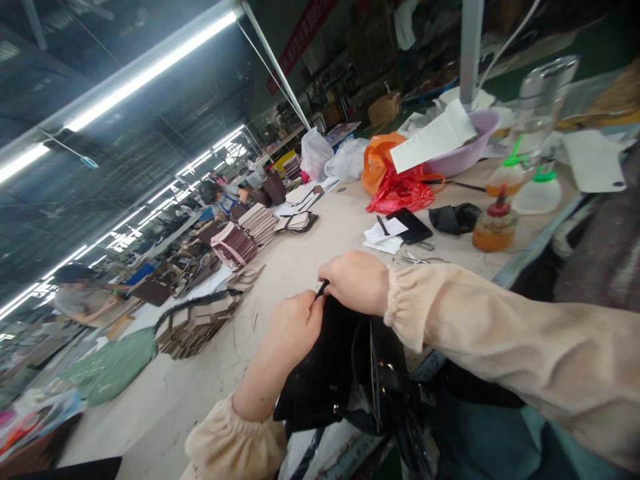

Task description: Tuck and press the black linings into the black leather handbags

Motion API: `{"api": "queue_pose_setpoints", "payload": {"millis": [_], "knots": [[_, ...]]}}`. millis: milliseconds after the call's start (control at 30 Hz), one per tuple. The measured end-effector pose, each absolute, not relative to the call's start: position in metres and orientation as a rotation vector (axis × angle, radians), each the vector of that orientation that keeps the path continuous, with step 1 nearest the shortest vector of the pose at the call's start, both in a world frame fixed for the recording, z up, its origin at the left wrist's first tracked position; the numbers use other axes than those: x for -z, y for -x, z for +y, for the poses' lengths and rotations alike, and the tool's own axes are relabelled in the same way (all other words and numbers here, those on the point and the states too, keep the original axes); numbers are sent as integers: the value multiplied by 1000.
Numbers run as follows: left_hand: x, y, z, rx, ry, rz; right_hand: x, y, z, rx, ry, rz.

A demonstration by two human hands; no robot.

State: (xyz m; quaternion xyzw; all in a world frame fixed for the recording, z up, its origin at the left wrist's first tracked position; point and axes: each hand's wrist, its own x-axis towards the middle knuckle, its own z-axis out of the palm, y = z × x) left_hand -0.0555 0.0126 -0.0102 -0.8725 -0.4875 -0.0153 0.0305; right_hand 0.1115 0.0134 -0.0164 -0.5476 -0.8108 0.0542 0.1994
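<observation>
A black handbag (320, 373) with gold-coloured metal fittings lies at the near edge of the worktable, tilted toward me. My left hand (295, 327) is closed on the bag's upper edge, thumb on top. Close beside it, my right hand (357, 280) pinches the same black edge, its fingers bent over it. A short dark strip of the bag shows between the two hands. Black straps (400, 380) hang at the bag's right side, over the table edge. Both forearms wear cream sleeves, and the fingertips are partly hidden.
Stacks of brown cut pieces (200, 323) and a green plastic bag (113, 363) lie on the left. Scissors (423, 259), a black phone (410, 225), glue bottles (495, 227), a red plastic bag (403, 190) and a purple basin (463, 150) lie beyond my right hand. Co-workers sit further left.
</observation>
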Motion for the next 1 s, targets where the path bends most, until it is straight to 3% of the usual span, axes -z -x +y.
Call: {"api": "queue_pose_setpoints", "payload": {"millis": [300, 400, 533, 1000], "knots": [[15, 52, 23, -29, 2550, -1508, 24, -129, -8, -148, 1125, -2010], [15, 51, 25, -57, 2540, -1514, 28, -138, -33, -360, 1010, -1725], [15, 48, 27, -67, 2518, -1510, 46, -149, -70, -717, 1044, -1464], [13, 40, 27, -135, 2383, -1423, 124, -155, -138, -910, 1224, -1576]]}}
